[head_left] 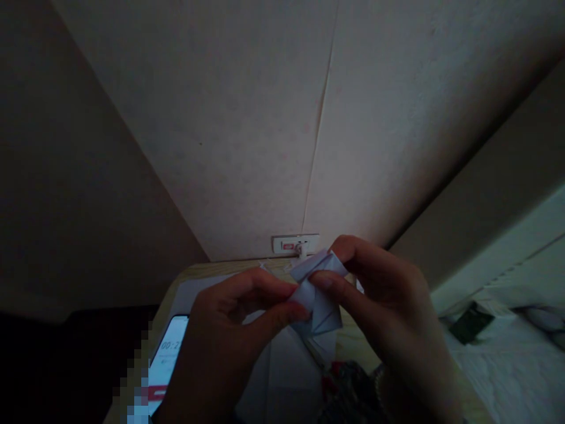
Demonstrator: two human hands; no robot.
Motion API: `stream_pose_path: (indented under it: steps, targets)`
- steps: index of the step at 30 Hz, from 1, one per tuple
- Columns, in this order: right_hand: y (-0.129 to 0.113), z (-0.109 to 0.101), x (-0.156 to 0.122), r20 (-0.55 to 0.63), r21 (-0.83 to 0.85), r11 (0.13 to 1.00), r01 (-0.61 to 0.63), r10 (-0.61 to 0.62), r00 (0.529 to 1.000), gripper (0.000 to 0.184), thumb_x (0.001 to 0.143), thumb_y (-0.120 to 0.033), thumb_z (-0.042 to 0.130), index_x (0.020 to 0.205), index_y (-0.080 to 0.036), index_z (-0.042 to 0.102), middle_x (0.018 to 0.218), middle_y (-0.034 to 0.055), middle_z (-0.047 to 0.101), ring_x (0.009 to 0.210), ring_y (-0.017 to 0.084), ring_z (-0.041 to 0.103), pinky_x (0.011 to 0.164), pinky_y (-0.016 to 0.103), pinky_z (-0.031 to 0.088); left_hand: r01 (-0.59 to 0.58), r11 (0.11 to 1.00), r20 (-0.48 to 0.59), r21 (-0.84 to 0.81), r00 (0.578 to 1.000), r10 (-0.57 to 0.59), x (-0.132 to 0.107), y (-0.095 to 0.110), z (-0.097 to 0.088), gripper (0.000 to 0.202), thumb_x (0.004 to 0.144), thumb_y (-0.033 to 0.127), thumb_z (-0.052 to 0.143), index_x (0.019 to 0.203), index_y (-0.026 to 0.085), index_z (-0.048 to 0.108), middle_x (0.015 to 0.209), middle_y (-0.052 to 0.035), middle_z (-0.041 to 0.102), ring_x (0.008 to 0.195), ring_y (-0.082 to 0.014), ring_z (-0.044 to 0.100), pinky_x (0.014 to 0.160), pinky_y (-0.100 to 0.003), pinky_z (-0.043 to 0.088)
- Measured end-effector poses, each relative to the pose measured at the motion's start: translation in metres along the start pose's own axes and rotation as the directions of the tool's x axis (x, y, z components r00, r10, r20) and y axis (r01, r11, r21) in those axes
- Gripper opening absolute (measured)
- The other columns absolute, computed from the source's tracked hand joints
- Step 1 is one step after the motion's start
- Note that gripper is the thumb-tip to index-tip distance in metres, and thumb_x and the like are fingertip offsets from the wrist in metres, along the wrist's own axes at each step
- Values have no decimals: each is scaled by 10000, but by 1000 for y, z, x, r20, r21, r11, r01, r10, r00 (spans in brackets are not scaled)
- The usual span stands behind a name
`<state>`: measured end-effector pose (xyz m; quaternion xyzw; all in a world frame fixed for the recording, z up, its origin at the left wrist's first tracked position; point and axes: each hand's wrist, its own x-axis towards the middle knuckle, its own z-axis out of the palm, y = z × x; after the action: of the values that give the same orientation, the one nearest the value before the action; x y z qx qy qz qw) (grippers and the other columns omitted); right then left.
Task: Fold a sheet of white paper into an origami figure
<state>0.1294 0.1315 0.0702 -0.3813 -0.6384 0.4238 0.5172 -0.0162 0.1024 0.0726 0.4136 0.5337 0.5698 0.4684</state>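
Note:
A small piece of folded white paper (325,309) is held up between my two hands, above a wooden table. My left hand (247,318) pinches its left side between thumb and fingertips. From the right, my right hand (379,294) grips the upper edge, its thumb pressed flat on the front and its fingers behind. Several creases and overlapping flaps show on the paper. Beneath the hands lie more white sheets (286,377), partly hidden by my arms. A dark tool with red parts (329,383), perhaps scissors, is partly visible below the folded paper.
A lit phone (165,359) showing a timer lies at the left of the wooden table (194,272). Behind stands a pale wall with a socket (289,244) and a plug in it. At right, a green packet (471,323) and a dark curved item (541,318) rest on a white surface.

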Motion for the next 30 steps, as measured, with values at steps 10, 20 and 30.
stream_pose_path:
  steps: [10,20,30]
  targets:
    - [0,-4,-1,3,-22,996,81,-81,997,219,844,-199,718,659,-223,605,615,-63,553,609,105,505,562,228,390,-7,1000,-12,14,1000,7,-2,1,2,198,608,97,774,533,267,705,545,104,688,570,-70,683,583,-97,530]
    - [2,-10,7,128,-31,996,-85,88,988,197,770,-379,779,742,-209,685,664,-16,656,650,154,609,620,265,475,-32,999,-109,6,994,32,2,-3,1,170,612,103,767,562,244,686,560,97,700,599,-101,706,611,-145,559]
    - [5,-11,11,200,-104,988,-117,136,970,290,785,-391,758,629,-191,618,582,-36,612,568,124,566,560,245,449,-105,983,-100,153,988,121,4,-4,-1,119,664,141,769,625,250,738,637,58,763,635,-145,743,633,-200,600]
